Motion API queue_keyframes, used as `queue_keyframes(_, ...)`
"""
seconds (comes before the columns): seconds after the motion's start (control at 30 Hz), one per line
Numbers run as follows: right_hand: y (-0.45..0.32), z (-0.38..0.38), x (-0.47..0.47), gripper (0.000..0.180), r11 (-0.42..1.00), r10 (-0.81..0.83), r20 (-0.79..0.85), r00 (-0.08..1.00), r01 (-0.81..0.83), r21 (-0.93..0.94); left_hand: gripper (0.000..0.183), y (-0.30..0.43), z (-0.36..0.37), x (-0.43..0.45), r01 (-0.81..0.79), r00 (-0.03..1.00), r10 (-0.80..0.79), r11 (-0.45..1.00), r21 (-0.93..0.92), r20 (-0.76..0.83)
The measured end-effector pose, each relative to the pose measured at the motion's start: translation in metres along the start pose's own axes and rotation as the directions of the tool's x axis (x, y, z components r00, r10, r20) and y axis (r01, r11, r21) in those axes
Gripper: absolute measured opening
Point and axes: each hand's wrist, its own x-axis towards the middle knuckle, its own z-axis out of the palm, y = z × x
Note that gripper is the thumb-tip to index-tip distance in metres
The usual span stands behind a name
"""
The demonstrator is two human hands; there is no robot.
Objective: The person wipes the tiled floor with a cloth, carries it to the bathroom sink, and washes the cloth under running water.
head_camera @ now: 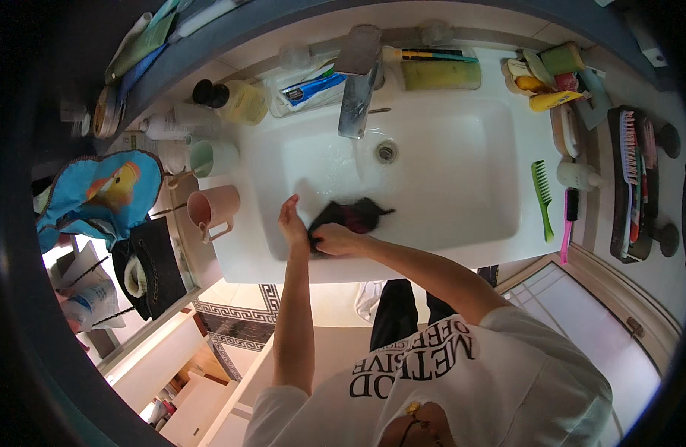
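A dark cloth point(351, 217) with a reddish patch lies low in the white washbasin point(449, 223), left of its middle. My right hand point(337, 239) grips the cloth's near left end, its fingers curled round the fabric. Beside it, at the cloth's left edge, my left hand point(292, 220) is raised with the palm turned partly inward; whether it also holds some fabric is hidden. Beyond the cloth are the metal drain point(386, 151) and the wide metal faucet point(357, 103). Small droplets or bubbles show on the basin floor.
On the left ledge stand a pink mug point(214, 207) and a pale green cup point(211, 158). A toothpaste tube point(312, 89) lies in a tray behind. A green comb point(542, 201) and a pink-handled brush point(568, 223) rest at right. A blue cloth point(105, 190) hangs at far left.
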Motion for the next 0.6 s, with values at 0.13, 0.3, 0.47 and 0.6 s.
queue_keyframes(0.13, 0.017, -0.032, 0.049, 0.022, 0.961, 0.039, -0.334, 0.942, 0.056, 0.27, 0.024, 0.023, -0.006, 0.006, -0.181, 0.98, 0.177, 0.982, -0.044, -0.095)
queue_keyframes(0.3, 0.046, -0.085, 0.031, 0.021, 0.955, -0.011, -0.492, 0.871, 0.154, 0.252, 0.028, 0.0, 0.021, 0.022, 0.476, 0.868, -0.383, 0.822, -0.312, 0.316)
queue_keyframes(0.47, 0.043, -0.095, -0.044, 0.022, 0.94, 0.067, -0.49, 0.869, 0.11, 0.324, 0.028, -0.003, 0.098, 0.022, 0.565, 0.797, -0.205, 0.587, -0.58, 0.568)
queue_keyframes(0.6, 0.044, -0.129, -0.111, 0.039, 0.956, 0.159, -0.506, 0.848, -0.005, 0.292, 0.014, 0.013, 0.142, 0.005, 0.745, 0.662, -0.389, 0.44, -0.502, 0.641)
